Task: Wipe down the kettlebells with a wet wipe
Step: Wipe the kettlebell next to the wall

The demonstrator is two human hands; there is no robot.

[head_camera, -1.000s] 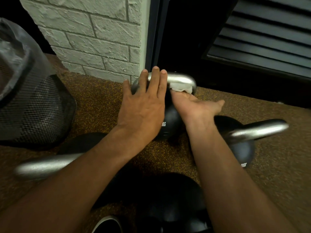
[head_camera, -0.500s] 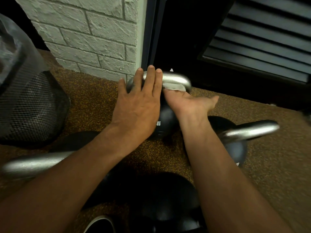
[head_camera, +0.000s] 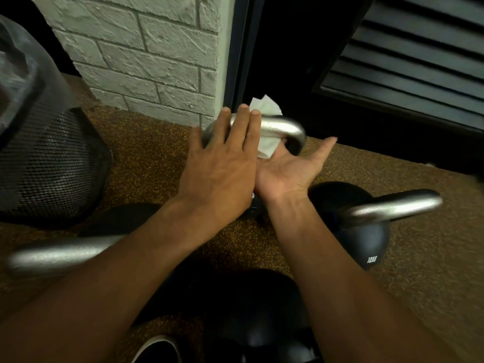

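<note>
The far kettlebell has a silver handle (head_camera: 284,128); its black body is mostly hidden under my hands. My left hand (head_camera: 222,166) lies flat on the left part of that handle, fingers straight and gripping nothing. My right hand (head_camera: 286,170) is turned palm up below the handle, its fingers reaching through the loop and out of sight. The white wet wipe (head_camera: 265,107) is wrapped over the handle there, showing both behind and under the bar. A black 12 kg kettlebell (head_camera: 366,247) stands to the right, another kettlebell (head_camera: 251,310) near me, and a third's handle (head_camera: 60,255) at left.
A black mesh bin (head_camera: 55,166) lined with a plastic bag stands at the left. A white brick pillar (head_camera: 146,61) rises behind the kettlebells, with a dark louvred panel (head_camera: 408,56) to its right. The floor (head_camera: 146,158) is speckled brown rubber. A shoe tip (head_camera: 157,349) shows at the bottom.
My right hand has rolled palm up and pushed further through the handle loop, so the wipe now sticks out behind the bar. My left hand stays flat on the handle.
</note>
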